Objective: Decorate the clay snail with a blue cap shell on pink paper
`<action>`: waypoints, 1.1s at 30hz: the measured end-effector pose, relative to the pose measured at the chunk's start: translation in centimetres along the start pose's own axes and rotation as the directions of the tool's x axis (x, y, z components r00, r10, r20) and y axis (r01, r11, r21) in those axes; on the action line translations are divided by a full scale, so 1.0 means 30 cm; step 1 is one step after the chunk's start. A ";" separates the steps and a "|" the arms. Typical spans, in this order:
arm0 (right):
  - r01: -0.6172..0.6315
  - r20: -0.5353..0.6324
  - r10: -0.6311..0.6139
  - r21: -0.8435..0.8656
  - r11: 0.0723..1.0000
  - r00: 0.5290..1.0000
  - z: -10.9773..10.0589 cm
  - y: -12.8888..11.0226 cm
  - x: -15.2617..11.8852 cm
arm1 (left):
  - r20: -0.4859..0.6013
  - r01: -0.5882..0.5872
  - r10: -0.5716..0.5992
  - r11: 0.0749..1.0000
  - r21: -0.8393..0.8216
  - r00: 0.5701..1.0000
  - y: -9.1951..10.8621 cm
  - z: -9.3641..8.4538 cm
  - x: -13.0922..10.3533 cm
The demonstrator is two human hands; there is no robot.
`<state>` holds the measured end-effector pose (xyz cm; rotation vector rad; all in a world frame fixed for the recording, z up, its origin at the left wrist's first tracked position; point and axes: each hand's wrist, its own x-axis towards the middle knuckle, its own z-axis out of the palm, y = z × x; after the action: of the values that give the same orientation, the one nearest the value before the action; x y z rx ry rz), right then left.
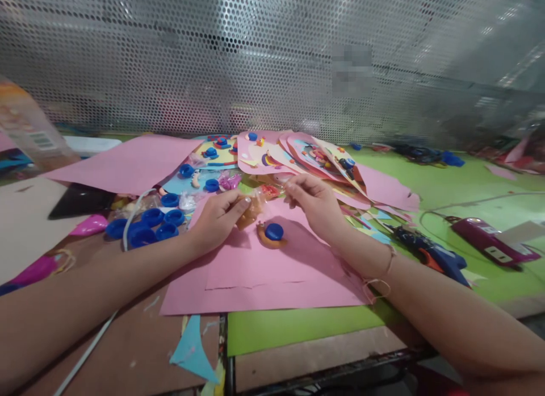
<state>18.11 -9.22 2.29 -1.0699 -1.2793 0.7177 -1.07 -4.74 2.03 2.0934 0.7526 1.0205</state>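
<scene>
In the head view, a snail-like figure (273, 234), tan with a blue cap-like shell, lies on pink paper (264, 299) between and just below the hands. The left hand (219, 219) grips a clear bag (250, 213) holding tan, clay-like stuff; the right hand's (314, 205) fingertips are bunched, contents unclear.

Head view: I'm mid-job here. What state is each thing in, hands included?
Left hand: pinching the small bag.
Small bag: brownish contents; sealed or open, cannot tell.
Right hand: raised, bent inward; whether it holds anything, cannot tell.
Blue-backed snail figure: resting on the pink paper.
Pink paper: spread flat.
Blue caps: clustered beside the paper.
Glue gun: lying down; on or off, cannot tell.
</scene>
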 end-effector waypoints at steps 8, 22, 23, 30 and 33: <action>-0.180 0.039 0.176 0.196 0.964 0.984 -0.003 0.034 0.015 | -0.042 0.095 -0.104 0.979 -0.179 0.994 -0.016 -0.008 0.005; -0.158 0.093 0.146 0.130 0.979 0.985 -0.015 0.076 0.026 | -0.196 0.189 -0.211 0.974 -0.124 0.958 -0.065 -0.008 0.044; -0.152 0.084 0.143 0.121 0.981 0.986 -0.017 0.079 0.027 | -0.186 0.200 -0.216 0.975 -0.098 0.959 -0.067 -0.009 0.048; -0.210 0.062 0.202 0.194 0.958 0.977 -0.010 0.081 0.030 | -0.094 0.245 -0.261 0.957 -0.158 0.961 -0.064 -0.005 0.055; -0.261 0.045 0.258 0.130 0.956 0.965 -0.009 0.070 0.025 | -0.108 0.292 -0.327 0.921 -0.257 0.939 -0.056 0.000 0.050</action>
<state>18.78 -7.81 0.68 -1.1311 -1.1070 1.0071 -0.62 -2.63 1.36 1.6434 0.9528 1.0396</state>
